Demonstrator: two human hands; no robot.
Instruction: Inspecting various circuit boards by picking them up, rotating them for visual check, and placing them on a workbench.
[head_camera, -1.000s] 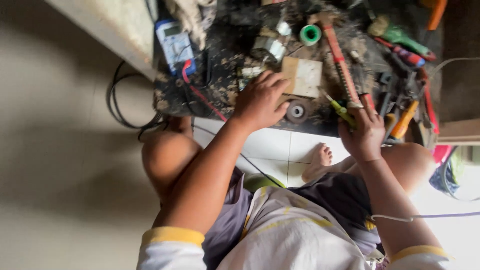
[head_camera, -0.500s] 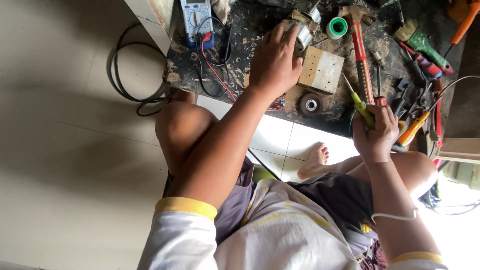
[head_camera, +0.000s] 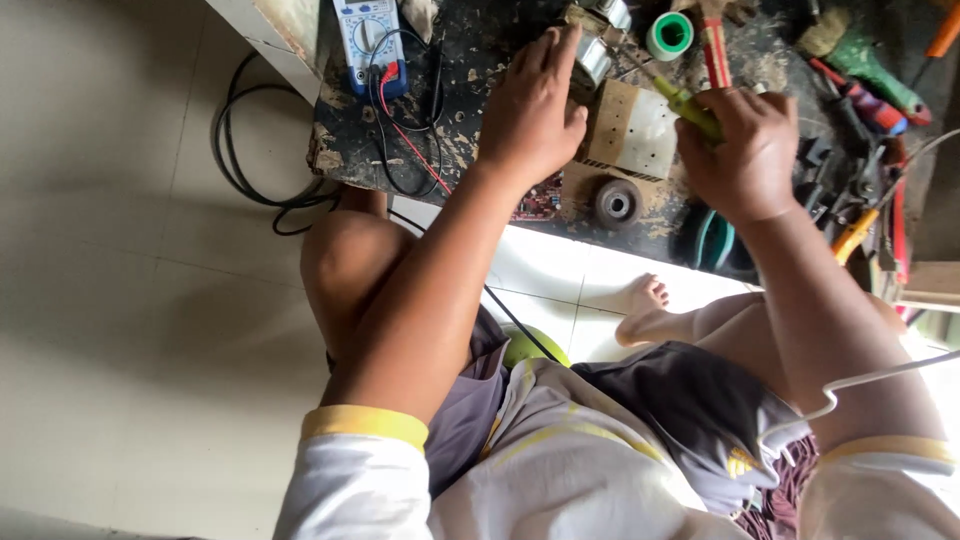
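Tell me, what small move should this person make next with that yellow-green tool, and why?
Probably bring the tool's tip down onto the metal part. The right hand holds the yellow-green screwdriver angled toward the small metal component, which the left hand is steadying on the dark board; contact isn't clear.

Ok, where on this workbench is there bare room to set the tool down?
The best bare patch is the dark benchtop between the multimeter with its leads and the left hand. The right side is crowded: past the right hand, which holds a yellow-green tool, lie pliers and other tools.
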